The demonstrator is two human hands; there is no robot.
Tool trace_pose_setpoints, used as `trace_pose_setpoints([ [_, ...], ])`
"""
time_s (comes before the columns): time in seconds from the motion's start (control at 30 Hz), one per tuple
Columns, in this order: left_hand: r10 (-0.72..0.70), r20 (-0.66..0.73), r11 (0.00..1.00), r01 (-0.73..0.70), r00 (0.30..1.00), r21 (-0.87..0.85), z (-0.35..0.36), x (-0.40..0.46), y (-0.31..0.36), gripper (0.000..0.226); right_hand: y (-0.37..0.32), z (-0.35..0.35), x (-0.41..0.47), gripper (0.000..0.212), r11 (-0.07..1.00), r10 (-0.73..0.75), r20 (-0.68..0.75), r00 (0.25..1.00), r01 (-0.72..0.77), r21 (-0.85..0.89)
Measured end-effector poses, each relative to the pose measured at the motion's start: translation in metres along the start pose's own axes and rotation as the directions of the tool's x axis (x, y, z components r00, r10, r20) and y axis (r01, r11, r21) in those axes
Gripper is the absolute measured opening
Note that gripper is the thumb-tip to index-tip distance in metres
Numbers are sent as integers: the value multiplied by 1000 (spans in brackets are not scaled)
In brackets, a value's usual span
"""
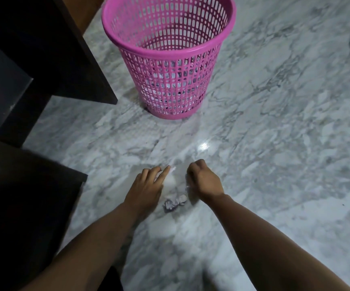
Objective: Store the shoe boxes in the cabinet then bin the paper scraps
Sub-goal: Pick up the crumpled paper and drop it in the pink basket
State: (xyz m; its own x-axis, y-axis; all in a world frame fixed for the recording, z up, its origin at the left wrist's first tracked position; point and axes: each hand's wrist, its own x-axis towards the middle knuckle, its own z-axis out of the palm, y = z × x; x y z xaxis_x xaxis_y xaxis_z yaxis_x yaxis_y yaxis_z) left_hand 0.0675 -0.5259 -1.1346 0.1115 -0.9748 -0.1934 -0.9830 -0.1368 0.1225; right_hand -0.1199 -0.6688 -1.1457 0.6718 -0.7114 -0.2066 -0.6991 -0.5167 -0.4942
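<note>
No shoe boxes in view; whether they sit in the cabinet cannot be told from here. Judged stage: the paper-scrap step, partly done.

Nearest, between the two wrists and just behind the hands, one crumpled grey paper scrap [174, 203] lies on the marble floor [275, 143], touched by neither hand.

Left hand [146, 185]: fingers curled loosely over a white paper scrap [169, 175], which shows under and just past its fingertips. It appears to be gathering or gripping that piece; the hold is not fully visible.

Right hand [203, 179]: fingers curled tight, knuckles up, beside the left with a small gap between them. A sliver of white shows at its inner edge, so it probably pinches a scrap, but I cannot tell for certain.

Well beyond both hands stands the pink basket [170, 59], upright; pale crumpled paper shows through its lattice near the bottom, so some scraps are already binned.

To the left of the hands, dark furniture [33, 59], possibly the cabinet.

Left to do: lift the remaining scraps, carry them forward, drop them in the basket.
</note>
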Motion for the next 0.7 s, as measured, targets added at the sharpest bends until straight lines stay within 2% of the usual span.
trace_pose_setpoints([
  [0.07, -37, -9, 997, 36, 999, -65, -2, 4, -1, 76, 4, -9, -4, 17, 994, 68, -71, 995, -61, 89],
  [0.1, -65, -10, 992, 63, 998, -111, -2, 6, -1, 72, 6, -13, -7, 18, 992, 82, -84, 993, -73, 106],
  [0.2, -114, -2, 970, 111, 993, -216, -4, 10, -2, 29, 9, -21, -19, 18, 996, 55, -35, 998, -52, 75],
  [0.27, -107, 27, 967, 110, 994, -229, -5, 13, -8, 6, 5, -22, -28, 29, 999, 10, 25, 1000, -11, 46],
  [0.37, -81, 72, 965, 96, 994, -244, -6, 9, -16, 26, -6, -10, -39, 38, 997, -67, 113, 991, 61, 54],
  [0.47, -4, 65, 968, 20, 998, -248, -11, 1, -7, 26, -10, 4, -47, 37, 989, -146, 203, 968, 149, 2],
  [0.57, 36, 177, 970, 8, 983, -243, -15, 0, 12, 57, -11, 10, -47, 26, 976, -204, 203, 958, 216, -39],
  [0.63, 77, 152, 979, -46, 985, -197, -10, -1, 26, 76, -12, 9, -43, 21, 979, -184, 198, 963, 198, -55],
  [0.7, 137, 86, 982, -124, 987, -146, 2, -5, 37, 83, -15, 7, -37, 21, 991, -123, 186, 975, 132, -36],
])
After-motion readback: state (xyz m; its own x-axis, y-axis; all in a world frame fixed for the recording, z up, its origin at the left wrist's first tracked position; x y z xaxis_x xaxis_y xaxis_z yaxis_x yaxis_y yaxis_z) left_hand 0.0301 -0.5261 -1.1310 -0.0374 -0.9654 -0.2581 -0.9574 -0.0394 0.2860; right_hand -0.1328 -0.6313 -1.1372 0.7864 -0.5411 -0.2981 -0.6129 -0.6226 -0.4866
